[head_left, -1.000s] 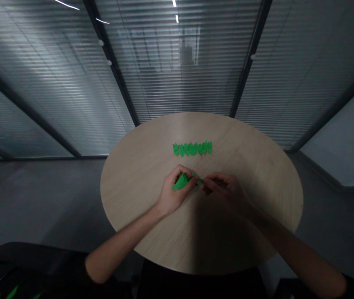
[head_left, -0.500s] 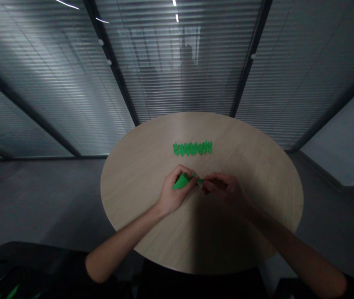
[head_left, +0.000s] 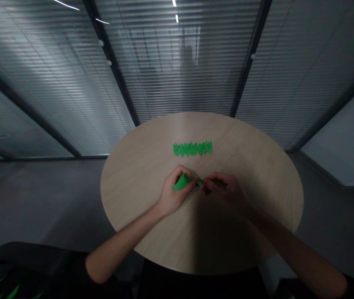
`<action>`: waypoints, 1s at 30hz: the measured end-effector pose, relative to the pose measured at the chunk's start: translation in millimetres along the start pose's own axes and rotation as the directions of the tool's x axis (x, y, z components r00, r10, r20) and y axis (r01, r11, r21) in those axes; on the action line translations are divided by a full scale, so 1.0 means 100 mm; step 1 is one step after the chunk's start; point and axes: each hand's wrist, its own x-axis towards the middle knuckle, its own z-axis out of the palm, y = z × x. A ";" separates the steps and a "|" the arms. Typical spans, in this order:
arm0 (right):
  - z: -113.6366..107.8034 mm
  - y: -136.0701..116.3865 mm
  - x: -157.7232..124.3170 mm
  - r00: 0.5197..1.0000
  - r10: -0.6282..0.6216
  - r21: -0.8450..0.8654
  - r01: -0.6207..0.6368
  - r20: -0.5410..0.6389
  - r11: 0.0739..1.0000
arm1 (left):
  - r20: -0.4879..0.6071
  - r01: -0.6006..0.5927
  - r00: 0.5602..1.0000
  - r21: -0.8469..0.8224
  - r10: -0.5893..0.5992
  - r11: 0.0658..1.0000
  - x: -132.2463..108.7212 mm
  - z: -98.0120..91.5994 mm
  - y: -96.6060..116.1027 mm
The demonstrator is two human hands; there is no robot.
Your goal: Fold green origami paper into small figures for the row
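Note:
My left hand (head_left: pixel 173 191) is closed around a stack of folded green paper pieces (head_left: pixel 181 182) just above the round wooden table (head_left: pixel 133 182). My right hand (head_left: pixel 223 189) pinches a small green paper piece (head_left: pixel 199 180) at the stack's right tip. The two hands nearly touch at the middle of the table. Beyond them a row of several folded green paper pieces (head_left: pixel 192 148) lies on the tabletop.
Glass walls with horizontal blinds (head_left: pixel 183 62) rise behind the table. Dark floor (head_left: pixel 40 199) surrounds it. A dark object (head_left: pixel 15 270) with bits of green sits at the lower left, near my body.
Almost nothing differs. My right hand has shifted very slightly by the stack's tip, and both hands keep their grip.

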 end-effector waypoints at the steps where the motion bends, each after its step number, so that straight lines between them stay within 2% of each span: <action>1: 0.00 0.00 0.00 1.000 0.002 0.003 -0.002 0.004 1.000 | 0.001 0.000 1.000 -0.004 0.000 1.000 0.00 0.00 0.00; 14: 0.00 0.00 0.00 0.998 0.040 -0.017 -0.039 0.040 0.999 | 0.018 -0.023 1.000 0.025 0.023 0.999 0.00 0.00 -0.05; 25: 0.01 -0.03 -0.01 1.000 0.003 -0.042 -0.003 -0.004 0.999 | 0.064 -0.026 0.998 0.009 0.026 1.000 0.01 0.00 0.00; 30: 0.01 -0.01 -0.01 0.999 -0.024 -0.061 0.022 -0.036 0.998 | 0.043 -0.010 0.999 0.037 0.009 0.999 0.00 0.00 0.01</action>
